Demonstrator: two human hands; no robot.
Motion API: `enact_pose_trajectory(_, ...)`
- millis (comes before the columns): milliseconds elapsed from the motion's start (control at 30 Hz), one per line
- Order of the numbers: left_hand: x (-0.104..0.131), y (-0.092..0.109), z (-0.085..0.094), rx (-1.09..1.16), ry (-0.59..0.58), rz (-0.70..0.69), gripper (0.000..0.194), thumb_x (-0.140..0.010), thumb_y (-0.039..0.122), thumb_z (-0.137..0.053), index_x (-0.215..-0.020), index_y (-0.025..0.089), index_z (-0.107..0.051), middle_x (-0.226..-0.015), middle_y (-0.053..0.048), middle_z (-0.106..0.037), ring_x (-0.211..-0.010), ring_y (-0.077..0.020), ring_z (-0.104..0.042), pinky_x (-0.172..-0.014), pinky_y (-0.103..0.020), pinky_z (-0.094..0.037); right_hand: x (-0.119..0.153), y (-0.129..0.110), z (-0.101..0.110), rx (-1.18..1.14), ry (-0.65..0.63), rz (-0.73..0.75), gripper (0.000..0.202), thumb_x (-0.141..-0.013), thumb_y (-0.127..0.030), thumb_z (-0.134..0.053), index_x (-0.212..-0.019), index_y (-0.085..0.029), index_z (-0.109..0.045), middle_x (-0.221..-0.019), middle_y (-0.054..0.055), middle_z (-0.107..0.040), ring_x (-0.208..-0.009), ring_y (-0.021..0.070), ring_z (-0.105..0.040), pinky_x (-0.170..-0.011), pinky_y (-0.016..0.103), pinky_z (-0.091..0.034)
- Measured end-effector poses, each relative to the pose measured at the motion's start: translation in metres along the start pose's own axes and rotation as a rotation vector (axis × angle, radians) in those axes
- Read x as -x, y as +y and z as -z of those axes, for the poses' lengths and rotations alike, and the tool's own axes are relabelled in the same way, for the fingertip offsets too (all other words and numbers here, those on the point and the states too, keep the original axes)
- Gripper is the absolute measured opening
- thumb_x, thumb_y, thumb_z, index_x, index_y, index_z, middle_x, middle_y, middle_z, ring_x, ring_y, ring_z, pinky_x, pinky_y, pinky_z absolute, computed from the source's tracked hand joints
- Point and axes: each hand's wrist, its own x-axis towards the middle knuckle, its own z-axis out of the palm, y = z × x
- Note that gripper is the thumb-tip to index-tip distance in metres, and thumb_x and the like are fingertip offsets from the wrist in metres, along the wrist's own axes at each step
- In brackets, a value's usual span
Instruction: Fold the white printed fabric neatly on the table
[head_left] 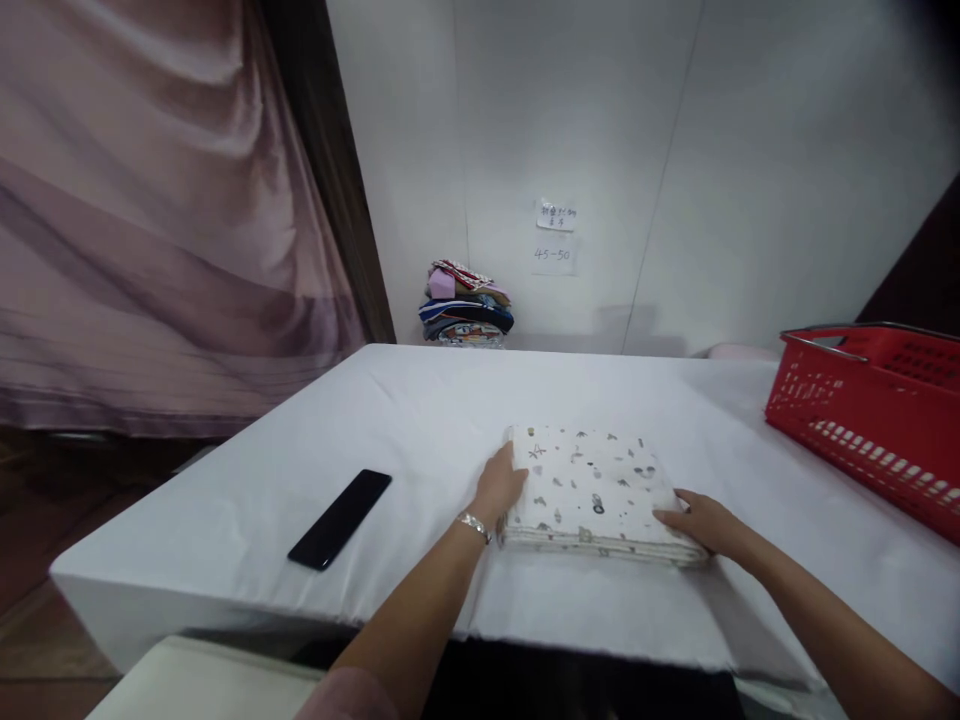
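A folded white cloth (592,485) with small grey and brown prints sits near the front of the white-covered table, its layers showing along the near edge. My left hand (501,485) grips its left side, with the thumb on top and the other fingers partly hidden along the edge. On the opposite side, my right hand (701,522) holds the near right corner, thumb over the top and fingers beside or beneath it. A silver bracelet (475,526) circles my left wrist.
A black phone (341,518) lies left on the table (390,400). The red plastic basket (870,410) stands at the right. Behind the table's far edge is a stack of folded fabrics (466,305). Paper signs (555,254) hang on the wall; a pink curtain (150,220) hangs left.
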Motion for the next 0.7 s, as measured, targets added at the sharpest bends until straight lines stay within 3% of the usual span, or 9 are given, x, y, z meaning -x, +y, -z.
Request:
enact_pose_trajectory(100, 0.011, 0.013, -0.004, -0.122, 0.062, -0.08, 0.059, -0.086, 0.031, -0.044, -0.141, 0.015, -0.03, -0.15, -0.013, -0.026, -0.136, -0.0271, -0.028, -0.108, -0.039, -0.03, 0.006, -0.026, 0.006, 0.048, 0.021, 0.057, 0.066, -0.08, -0.048, -0.05, -0.132, -0.007, -0.048, -0.126, 0.02, -0.057, -0.113, 0.0339, -0.055, -0.093, 0.044, -0.044)
enact_pose_trajectory(200, 0.024, 0.017, -0.013, -0.24, 0.043, -0.217, 0.059, -0.088, 0.043, -0.04, -0.141, 0.018, -0.03, -0.153, -0.008, -0.019, -0.14, -0.0259, -0.017, -0.112, -0.046, -0.019, 0.01, -0.058, 0.006, 0.038, 0.071, 0.306, 0.065, -0.085, -0.052, -0.042, -0.137, -0.012, -0.042, -0.145, 0.014, -0.038, -0.134, 0.0292, -0.033, -0.108, 0.044, -0.03)
enact_pose_trajectory(300, 0.031, 0.006, -0.021, -0.285, -0.017, -0.244, 0.057, -0.09, 0.047, -0.033, -0.14, 0.02, -0.032, -0.153, -0.005, -0.02, -0.141, -0.0243, -0.012, -0.112, -0.052, -0.015, 0.011, -0.075, -0.005, 0.106, -0.054, 0.441, 0.066, -0.087, -0.057, -0.037, -0.14, -0.017, -0.039, -0.15, 0.009, -0.027, -0.139, 0.0273, -0.018, -0.112, 0.046, -0.02)
enact_pose_trajectory(400, 0.032, -0.004, -0.023, -0.272, -0.035, -0.235, 0.057, -0.091, 0.047, -0.028, -0.141, 0.021, -0.032, -0.153, -0.004, -0.021, -0.142, -0.0233, -0.011, -0.112, -0.054, -0.016, 0.011, -0.072, -0.02, 0.183, -0.179, 0.416, 0.067, -0.088, -0.06, -0.03, -0.141, -0.019, -0.038, -0.151, 0.009, -0.024, -0.139, 0.0285, -0.016, -0.112, 0.049, -0.018)
enact_pose_trajectory(500, 0.033, -0.005, -0.022, -0.257, -0.031, -0.234, 0.055, -0.091, 0.046, -0.03, -0.14, 0.021, -0.033, -0.152, -0.004, -0.021, -0.141, -0.023, -0.012, -0.111, -0.053, -0.019, 0.01, -0.063, -0.029, 0.211, -0.187, 0.409, 0.067, -0.088, -0.06, -0.028, -0.142, -0.019, -0.036, -0.151, 0.008, -0.022, -0.14, 0.0283, -0.015, -0.113, 0.048, -0.017)
enact_pose_trajectory(700, 0.034, 0.002, -0.02, -0.232, -0.033, -0.248, 0.053, -0.09, 0.044, -0.033, -0.138, 0.019, -0.035, -0.152, -0.006, -0.023, -0.141, -0.0229, -0.012, -0.11, -0.047, -0.025, -0.002, -0.071, -0.018, 0.2, -0.223, 0.388, 0.062, -0.089, -0.055, -0.031, -0.14, -0.02, -0.04, -0.151, 0.009, -0.026, -0.139, 0.0284, -0.018, -0.111, 0.048, -0.02)
